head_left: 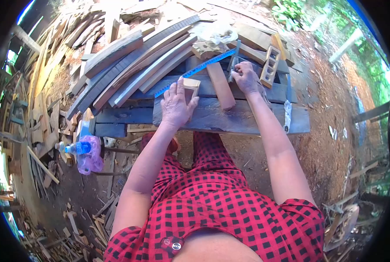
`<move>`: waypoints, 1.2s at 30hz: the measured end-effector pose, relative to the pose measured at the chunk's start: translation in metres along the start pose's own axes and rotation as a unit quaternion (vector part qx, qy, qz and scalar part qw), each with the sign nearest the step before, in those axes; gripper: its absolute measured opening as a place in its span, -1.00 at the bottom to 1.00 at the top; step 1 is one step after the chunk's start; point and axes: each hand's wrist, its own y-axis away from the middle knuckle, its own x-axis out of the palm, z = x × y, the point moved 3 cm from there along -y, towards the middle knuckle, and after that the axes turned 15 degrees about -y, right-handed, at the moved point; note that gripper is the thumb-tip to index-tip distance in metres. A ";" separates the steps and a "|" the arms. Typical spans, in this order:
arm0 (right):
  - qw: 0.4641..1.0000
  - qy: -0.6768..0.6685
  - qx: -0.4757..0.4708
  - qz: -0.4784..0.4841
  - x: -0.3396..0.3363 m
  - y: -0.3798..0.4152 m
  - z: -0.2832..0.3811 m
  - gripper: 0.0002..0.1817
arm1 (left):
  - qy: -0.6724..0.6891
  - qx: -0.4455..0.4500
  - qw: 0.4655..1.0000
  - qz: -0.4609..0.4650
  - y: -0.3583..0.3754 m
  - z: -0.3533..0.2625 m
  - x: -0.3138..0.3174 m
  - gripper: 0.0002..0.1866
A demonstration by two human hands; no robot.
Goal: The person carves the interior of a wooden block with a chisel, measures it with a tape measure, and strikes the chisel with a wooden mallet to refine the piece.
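My left hand (176,109) lies with its fingers stretched out and its thumb apart. Its fingertips touch a blue measuring strip (203,65) with dark markings, which slants up to the right. Beside that thumb is a small pale wooden piece (192,83), partly covered by the hand. My right hand (246,78) is closed next to a narrow grey metal tool (235,54) near the strip's far end; the fingers hide what they hold. Between the hands a reddish wooden board (221,85) lies across the bench planks (230,115).
Long timber pieces (133,65) are stacked at the bench's left and back. A slotted wooden block (270,66) lies right of my right hand. A plastic bottle (78,148) and pink plastic bag (92,157) are at lower left. Wood scraps (44,118) cover the ground.
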 end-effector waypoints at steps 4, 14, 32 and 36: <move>1.000 -0.002 0.026 0.012 -0.003 0.001 0.012 -0.73 | -0.060 0.025 0.998 0.000 -0.006 -0.022 -0.006 -0.07; 0.990 0.087 -0.071 -0.091 -0.052 0.031 0.048 -0.52 | -0.044 0.033 0.998 -0.017 -0.012 -0.017 0.009 -0.21; 0.986 0.157 0.061 -0.012 -0.110 0.133 0.047 -0.25 | -0.047 0.030 0.998 -0.011 -0.011 -0.020 0.005 -0.23; 0.991 0.040 0.055 -0.115 -0.129 0.116 0.052 -0.33 | -0.047 0.031 0.998 -0.009 -0.012 -0.021 0.005 -0.24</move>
